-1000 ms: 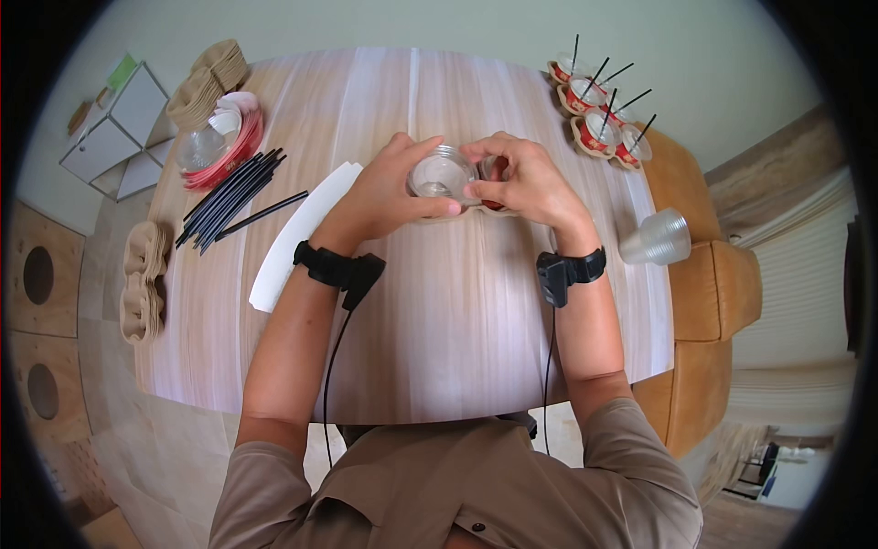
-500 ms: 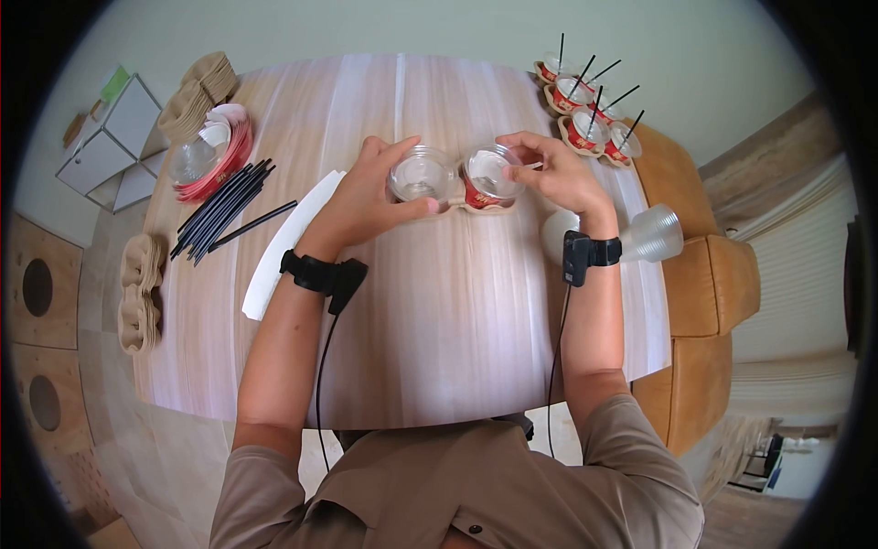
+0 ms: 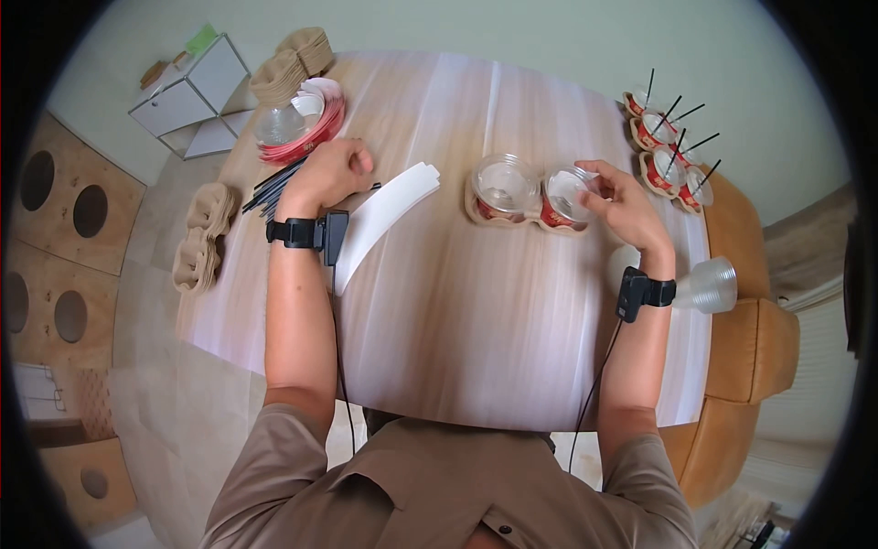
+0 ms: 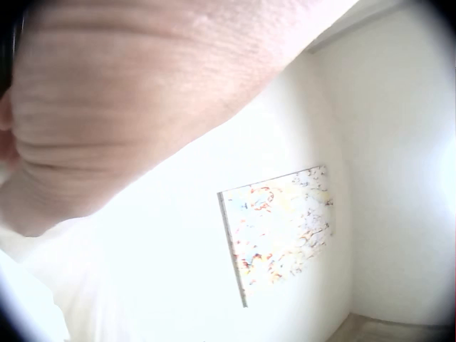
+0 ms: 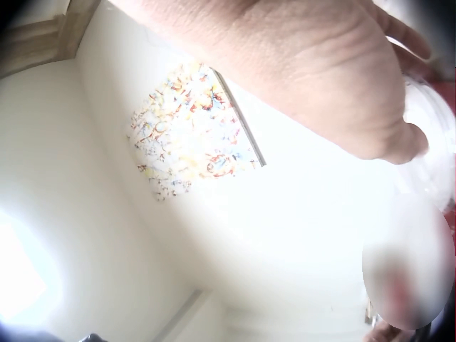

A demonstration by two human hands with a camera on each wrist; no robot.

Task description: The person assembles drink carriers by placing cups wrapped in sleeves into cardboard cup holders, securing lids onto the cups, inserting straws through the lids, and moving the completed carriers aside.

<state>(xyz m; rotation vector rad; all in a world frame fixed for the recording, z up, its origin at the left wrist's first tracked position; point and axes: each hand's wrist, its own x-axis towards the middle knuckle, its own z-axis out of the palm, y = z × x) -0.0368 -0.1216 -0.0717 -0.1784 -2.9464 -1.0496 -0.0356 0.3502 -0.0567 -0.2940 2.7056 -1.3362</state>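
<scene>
In the head view my left hand (image 3: 325,174), fingers bent, is over a bundle of black straws (image 3: 267,194); its fingertips are partly hidden. At the middle of the table a cardboard carrier (image 3: 526,222) bears two clear plastic cups: the left cup (image 3: 506,183) and the right cup (image 3: 567,194), which shows a red sleeve. With thumb and fingers at its rim, my right hand (image 3: 626,206) holds the right cup. The right wrist view shows the thumb of that hand (image 5: 342,85) against clear plastic.
Curved white paper (image 3: 389,220) lies beside my left wrist. Red sleeves (image 3: 306,137) and stacked carriers (image 3: 291,69) stand at the back left, more carriers (image 3: 203,233) at the left edge. Filled cups with straws (image 3: 663,165) stand at the back right, nested clear cups (image 3: 713,285) at the right edge.
My left hand has left the left cup and moved left to the straws. My right hand moved from between the cups to the right cup's rim. The head view has turned left.
</scene>
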